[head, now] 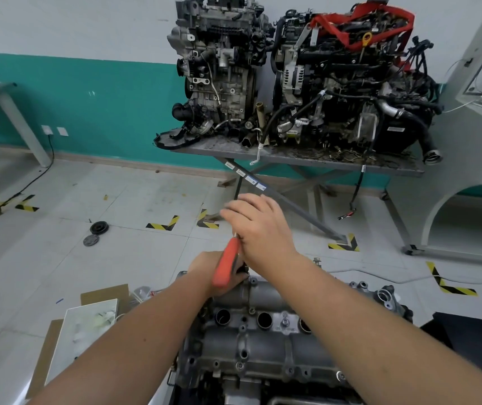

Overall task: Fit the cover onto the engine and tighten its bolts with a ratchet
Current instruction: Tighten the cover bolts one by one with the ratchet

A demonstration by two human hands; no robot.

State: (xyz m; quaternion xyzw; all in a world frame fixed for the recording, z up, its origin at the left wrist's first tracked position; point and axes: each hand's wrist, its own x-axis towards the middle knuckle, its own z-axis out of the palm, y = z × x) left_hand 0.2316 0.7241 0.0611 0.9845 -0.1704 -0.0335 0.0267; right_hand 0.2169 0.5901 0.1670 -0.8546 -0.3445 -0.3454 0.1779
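Engine [263, 352] fills the near bottom of my view, grey cast metal with the cover [278, 293] lying along its far upper edge and a row of round ports just below it. Both of my forearms reach forward over it. To the left of the engine sits a white tray [84, 331] on flattened cardboard [103, 292].

My left hand [216, 273] rests at the cover's far left end, its fingers curled down around something there; the ratchet and the hand's back hide what it holds, so I cannot tell what they hold. The ratchet [228, 263] stands tilted, its orange handle crossing in front of the left hand. My right hand [258, 226] is above it, fingers wrapped round the upper metal part of the tool, blurred at the fingertips.

Beyond the hands lies the pale tiled floor with yellow-black tape corners [163, 225], and a dark pulley [99, 228] beside a flat disc [91, 240]. Farther back a steel bench [386, 168] on crossed legs carries two more engines: a grey one [219, 68] at left, a black one with a red strap [359, 21] at right. Behind them, the wall is white above teal.
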